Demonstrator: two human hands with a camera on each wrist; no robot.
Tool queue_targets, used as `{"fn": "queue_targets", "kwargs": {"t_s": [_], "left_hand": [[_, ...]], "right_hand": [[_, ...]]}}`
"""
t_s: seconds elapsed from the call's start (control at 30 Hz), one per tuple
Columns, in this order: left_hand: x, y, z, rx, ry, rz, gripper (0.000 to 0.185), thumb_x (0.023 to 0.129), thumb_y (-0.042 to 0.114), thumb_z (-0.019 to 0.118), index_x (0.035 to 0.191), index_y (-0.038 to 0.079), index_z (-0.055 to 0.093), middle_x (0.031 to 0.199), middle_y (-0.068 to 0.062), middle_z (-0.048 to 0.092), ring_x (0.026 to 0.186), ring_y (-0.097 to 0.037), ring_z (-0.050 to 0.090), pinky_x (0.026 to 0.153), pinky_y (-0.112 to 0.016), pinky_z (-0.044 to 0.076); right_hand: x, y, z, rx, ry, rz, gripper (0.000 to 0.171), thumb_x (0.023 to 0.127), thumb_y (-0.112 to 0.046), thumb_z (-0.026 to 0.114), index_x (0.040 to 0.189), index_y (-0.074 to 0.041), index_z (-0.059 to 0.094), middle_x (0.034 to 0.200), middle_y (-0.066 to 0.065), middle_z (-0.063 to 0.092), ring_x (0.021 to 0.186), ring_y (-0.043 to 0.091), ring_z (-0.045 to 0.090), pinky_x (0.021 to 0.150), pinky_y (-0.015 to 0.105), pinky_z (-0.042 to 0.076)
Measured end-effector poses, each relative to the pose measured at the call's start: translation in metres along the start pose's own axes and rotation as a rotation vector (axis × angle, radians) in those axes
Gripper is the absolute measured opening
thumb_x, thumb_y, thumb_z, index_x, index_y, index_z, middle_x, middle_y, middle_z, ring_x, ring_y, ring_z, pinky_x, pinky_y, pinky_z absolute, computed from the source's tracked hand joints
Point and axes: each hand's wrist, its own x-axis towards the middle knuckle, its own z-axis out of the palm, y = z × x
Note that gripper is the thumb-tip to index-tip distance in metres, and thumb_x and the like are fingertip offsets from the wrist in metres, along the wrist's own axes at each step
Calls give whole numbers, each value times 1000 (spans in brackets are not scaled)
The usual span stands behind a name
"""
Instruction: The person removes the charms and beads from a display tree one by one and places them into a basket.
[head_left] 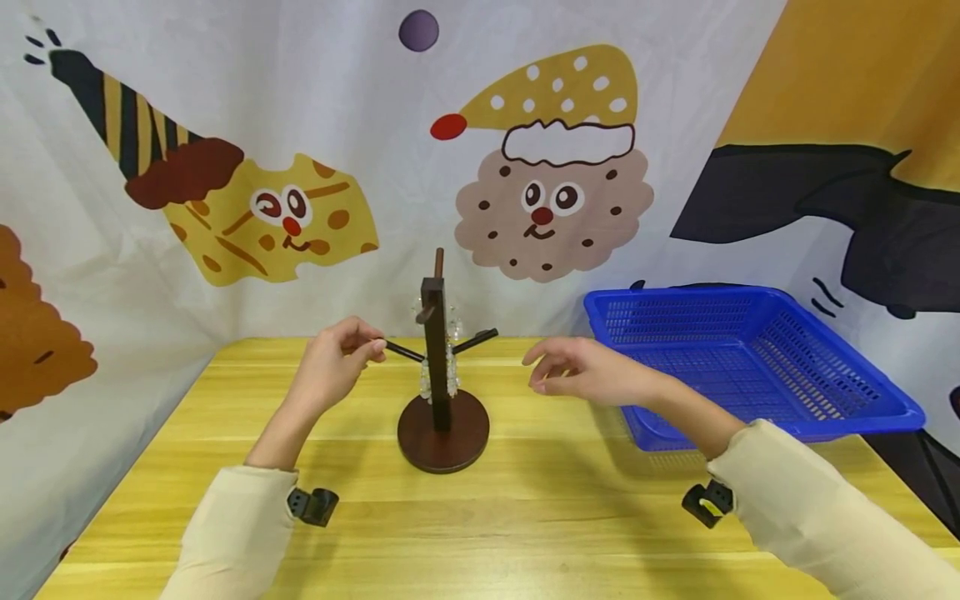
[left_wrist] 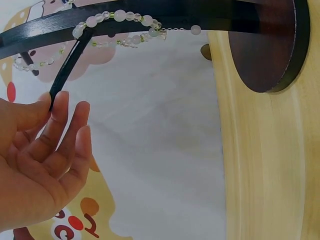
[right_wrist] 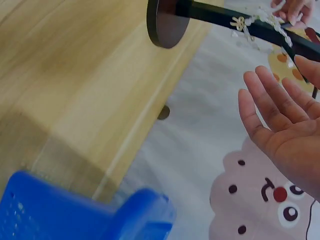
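Note:
A dark wooden stand (head_left: 436, 333) with a round base (head_left: 442, 437) stands on the yellow table, and a string of clear beads (head_left: 450, 373) hangs on its post. My left hand (head_left: 375, 346) pinches the tip of the stand's left peg (head_left: 400, 351) between thumb and forefinger. The left wrist view shows the same hand (left_wrist: 54, 102) on the peg (left_wrist: 70, 67), with the beads (left_wrist: 120, 19) above it. My right hand (head_left: 534, 372) hovers with fingers spread to the right of the stand, apart from the right peg (head_left: 476, 339) and holding nothing. Its bare palm (right_wrist: 280, 115) shows below the post and beads (right_wrist: 260, 22).
An empty blue plastic basket (head_left: 750, 358) sits on the right of the table (head_left: 525, 517). A cartoon-printed cloth (head_left: 225, 208) hangs close behind the table as a backdrop.

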Motion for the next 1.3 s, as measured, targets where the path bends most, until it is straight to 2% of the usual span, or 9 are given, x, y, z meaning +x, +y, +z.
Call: {"fn": "queue_targets", "kwargs": {"t_s": [0.4, 0.6, 0.77, 1.0, 1.2, 1.3], "left_hand": [[-1, 1, 0, -40, 0, -13, 10, 90, 9, 57, 94, 0, 61, 79, -8, 64, 61, -15, 57, 52, -25, 44], [-1, 2, 0, -44, -10, -20, 11, 91, 9, 57, 95, 0, 61, 80, -9, 64, 68, -18, 60, 60, -30, 49], [0, 1, 0, -47, -10, -20, 11, 90, 8, 57, 94, -1, 61, 80, -9, 64, 68, -19, 60, 63, -36, 51], [0, 1, -1, -45, -13, -19, 11, 91, 8, 56, 95, -1, 61, 79, -9, 64, 66, -17, 59, 60, -28, 50], [1, 1, 0, -54, -16, -28, 11, 91, 8, 56, 95, -2, 61, 80, -10, 64, 67, -18, 60, 60, -27, 50], [1, 1, 0, -55, -20, -34, 11, 91, 8, 56, 95, -2, 61, 80, -10, 64, 68, -18, 60, 60, -27, 50]], "right_hand": [[18, -3, 23, 6, -48, -25, 25, 90, -10, 58, 113, -3, 54, 93, 2, 66, 88, 15, 61, 74, 30, 49], [27, -7, 32, 6, -45, -41, 23, 90, -10, 58, 111, -5, 55, 93, 1, 66, 88, 13, 60, 73, 29, 49], [35, -9, 40, 33, -30, -50, 21, 89, -8, 58, 110, -4, 56, 97, 5, 65, 89, 15, 60, 74, 28, 49], [43, -15, 48, 35, 26, -64, 23, 89, -9, 59, 111, -2, 57, 111, 10, 59, 96, 19, 58, 78, 29, 49], [50, -15, 54, 67, 39, -66, 26, 89, -7, 58, 114, -2, 56, 113, 12, 57, 96, 20, 58, 77, 29, 49], [53, -12, 58, 65, 42, -53, 25, 90, -7, 58, 114, -3, 56, 112, 9, 57, 96, 19, 58, 76, 28, 49]]}}
